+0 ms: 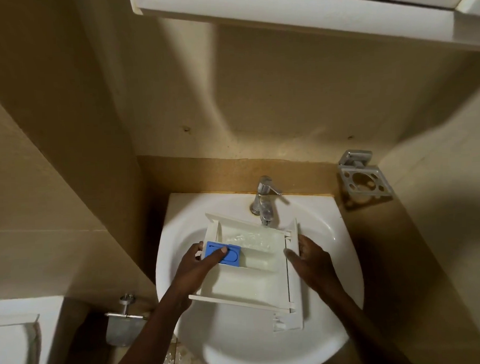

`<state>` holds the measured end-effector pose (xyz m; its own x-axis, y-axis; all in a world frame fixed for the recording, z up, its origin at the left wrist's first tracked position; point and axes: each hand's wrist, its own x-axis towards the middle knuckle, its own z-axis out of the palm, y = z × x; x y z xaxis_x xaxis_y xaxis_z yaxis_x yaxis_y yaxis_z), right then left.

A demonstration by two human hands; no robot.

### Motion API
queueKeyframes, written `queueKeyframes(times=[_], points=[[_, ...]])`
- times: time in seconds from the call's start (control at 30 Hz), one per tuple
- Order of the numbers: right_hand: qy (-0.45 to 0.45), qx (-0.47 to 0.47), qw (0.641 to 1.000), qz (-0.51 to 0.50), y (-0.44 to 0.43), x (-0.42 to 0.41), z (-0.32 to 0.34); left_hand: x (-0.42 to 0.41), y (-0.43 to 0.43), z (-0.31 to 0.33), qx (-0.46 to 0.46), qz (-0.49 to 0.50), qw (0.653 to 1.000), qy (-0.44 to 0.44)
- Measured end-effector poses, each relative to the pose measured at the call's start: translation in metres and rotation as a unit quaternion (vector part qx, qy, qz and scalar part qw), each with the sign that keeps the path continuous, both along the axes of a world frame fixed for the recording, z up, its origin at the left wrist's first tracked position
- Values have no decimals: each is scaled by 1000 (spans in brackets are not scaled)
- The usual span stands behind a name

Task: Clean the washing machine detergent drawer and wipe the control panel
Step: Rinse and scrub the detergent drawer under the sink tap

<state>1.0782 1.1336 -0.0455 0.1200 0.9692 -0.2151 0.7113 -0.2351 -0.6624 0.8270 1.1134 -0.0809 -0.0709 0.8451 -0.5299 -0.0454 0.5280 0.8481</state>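
Now my left hand (pixel 198 262) grips the drawer (pixel 245 278) at centre frame, thumb on the blue insert (pixel 231 255), my right hand (pixel 305 257) seemingly clasping its right wall, over the sink (pixel 335 260), tap (pixel 264 200) above.

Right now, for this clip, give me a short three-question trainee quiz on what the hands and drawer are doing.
1. True or false: the detergent drawer is held over the sink.
2. Which hand's thumb presses the blue insert: A left hand, B right hand?
3. What stands directly behind the drawer?

Key: 1 true. 2 A. 3 the tap.
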Motion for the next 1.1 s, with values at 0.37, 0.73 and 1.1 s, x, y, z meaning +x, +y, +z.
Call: queueKeyframes(times=[0.37,0.73,1.1], points=[[-129,103,985,42,108,-44,37,0,-10,-6,4,34,999,-32],[77,78,993,-30,51,-26,23,-24,-10,-7,-15,-2,1000,-18],[400,-229,887,-33,3,23,-25,-9,-5,11,28,-42,997,-57]])
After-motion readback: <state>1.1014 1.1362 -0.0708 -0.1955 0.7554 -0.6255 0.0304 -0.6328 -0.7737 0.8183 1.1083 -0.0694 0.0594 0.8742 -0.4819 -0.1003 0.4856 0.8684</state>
